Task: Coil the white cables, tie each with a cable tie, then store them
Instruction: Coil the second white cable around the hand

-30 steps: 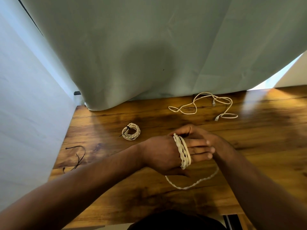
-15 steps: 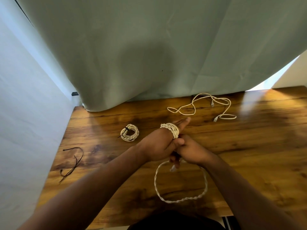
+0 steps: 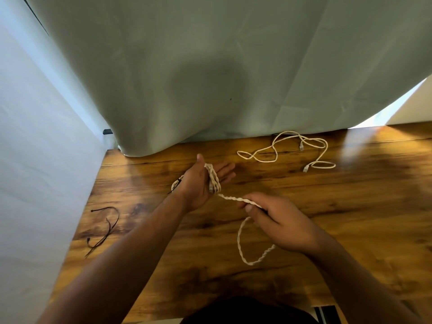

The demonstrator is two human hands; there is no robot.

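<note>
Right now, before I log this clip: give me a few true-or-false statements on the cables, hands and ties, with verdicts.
1. The twisted cable is wound round the left hand. True.
2. The right hand holds nothing. False: it pinches the free length of the twisted cable.
3. A loose cable lies by the curtain. True.
4. The ties lie at the right edge of the table. False: they lie near its left edge.
</note>
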